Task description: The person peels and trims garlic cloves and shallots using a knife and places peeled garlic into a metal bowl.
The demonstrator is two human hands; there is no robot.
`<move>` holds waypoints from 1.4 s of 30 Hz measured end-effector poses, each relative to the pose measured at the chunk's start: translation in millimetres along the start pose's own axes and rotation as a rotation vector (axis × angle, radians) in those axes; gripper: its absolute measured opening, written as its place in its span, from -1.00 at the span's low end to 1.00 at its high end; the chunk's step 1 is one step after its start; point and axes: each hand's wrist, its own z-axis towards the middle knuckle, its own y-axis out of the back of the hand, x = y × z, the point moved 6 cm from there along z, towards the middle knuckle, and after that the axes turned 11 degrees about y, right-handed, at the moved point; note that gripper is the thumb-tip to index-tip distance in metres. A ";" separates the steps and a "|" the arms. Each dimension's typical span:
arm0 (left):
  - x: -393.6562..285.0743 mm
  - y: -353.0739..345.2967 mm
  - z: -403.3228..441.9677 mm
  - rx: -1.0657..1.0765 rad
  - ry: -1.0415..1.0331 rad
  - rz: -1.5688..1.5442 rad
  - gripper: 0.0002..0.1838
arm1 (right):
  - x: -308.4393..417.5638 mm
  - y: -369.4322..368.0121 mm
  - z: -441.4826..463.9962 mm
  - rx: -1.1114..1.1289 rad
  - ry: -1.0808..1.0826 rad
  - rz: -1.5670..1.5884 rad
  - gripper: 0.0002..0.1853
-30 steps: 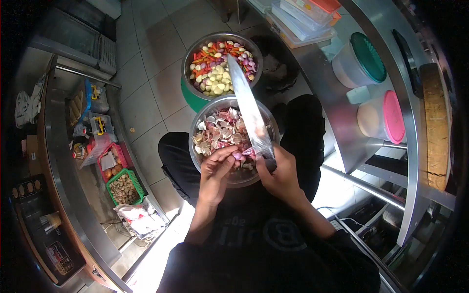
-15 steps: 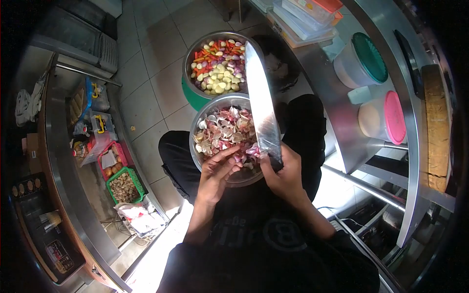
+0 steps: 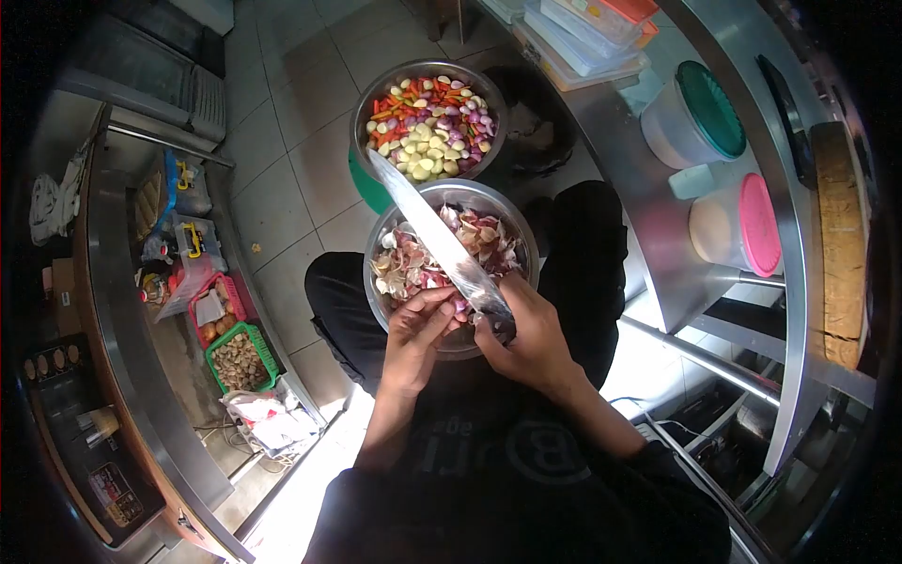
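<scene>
My left hand (image 3: 419, 331) pinches a small purple shallot (image 3: 459, 305) above the near metal bowl (image 3: 526, 214). My right hand (image 3: 526, 331) grips a large knife (image 3: 427, 226) low on the blade, close to the shallot. The broad blade slants up and left across the bowl, its tip by the rim of the far bowl. Papery garlic and shallot skins (image 3: 404, 260) fill the near bowl. Peeled garlic cloves (image 3: 425, 150), shallots (image 3: 474, 124) and red and orange chillies (image 3: 399, 105) lie in the far metal bowl (image 3: 360, 120).
On the left shelf are a green basket (image 3: 266, 350) of small brown pieces and a pink basket (image 3: 233, 293). To the right stand tubs with a green lid (image 3: 711, 111) and a pink lid (image 3: 759, 226). Something green (image 3: 368, 185) shows beneath the far bowl.
The knife has swung left, its blade turning from nearly upright to a slant across the near bowl. My right hand has moved left towards the shallot; my left hand is nearly still.
</scene>
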 end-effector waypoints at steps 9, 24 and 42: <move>-6.9 -7.6 -1.8 -0.016 -0.003 0.113 -0.71 | -10.4 -3.6 -7.9 0.006 -0.001 -0.140 -0.68; -97.1 -12.4 42.5 -0.159 -0.352 0.524 -0.80 | -39.3 5.5 -12.4 -0.012 -0.315 0.039 -0.70; -52.0 -50.0 32.5 0.030 -0.153 0.806 -0.84 | -64.4 2.9 1.5 -0.063 -0.331 0.058 -0.46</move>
